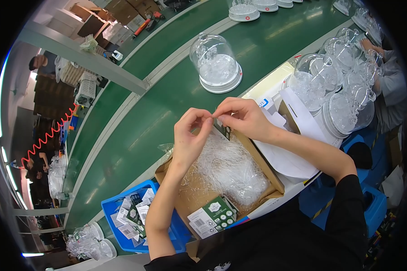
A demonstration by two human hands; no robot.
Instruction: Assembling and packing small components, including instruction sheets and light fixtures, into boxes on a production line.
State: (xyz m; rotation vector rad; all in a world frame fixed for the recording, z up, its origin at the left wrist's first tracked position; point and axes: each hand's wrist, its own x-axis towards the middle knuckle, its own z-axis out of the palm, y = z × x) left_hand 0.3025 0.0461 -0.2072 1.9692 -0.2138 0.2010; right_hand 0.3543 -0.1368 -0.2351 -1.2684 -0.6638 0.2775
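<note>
1. A long green conveyor belt (122, 135) with pale rails runs diagonally past the person's workplace.
2. On the right, a crowd of clear domes (343, 86) on white round bases stands close together; a co-worker's grey sleeve (391, 83) reaches in beside them.
3. White paper (294, 167) lies under the person's right forearm, between the domes and an open cardboard box.
4. That cardboard box (277, 184) sits in front of the person, at the near side of the belt, holding a loose heap of clear plastic strands (230, 165).
5. A blue bin (181, 235) stands just left of the box, filled with a jumble of small white and green cards (133, 216).
6. A single clear dome (217, 63) stands upright on the belt, beyond the hands.
7. The right hand (249, 119) is over the box's far side; its bent fingers grasp a dark green card.
8. The left hand (183, 137) meets it fingertip to fingertip, thumb and forefinger pinched together; anything between them is too small to tell.
9. Several green-and-white cards (212, 217) lie overlapping at the box's near corner.
10. The dark green card (223, 131) hangs below the right fingers, tilted, above the strands.
</note>
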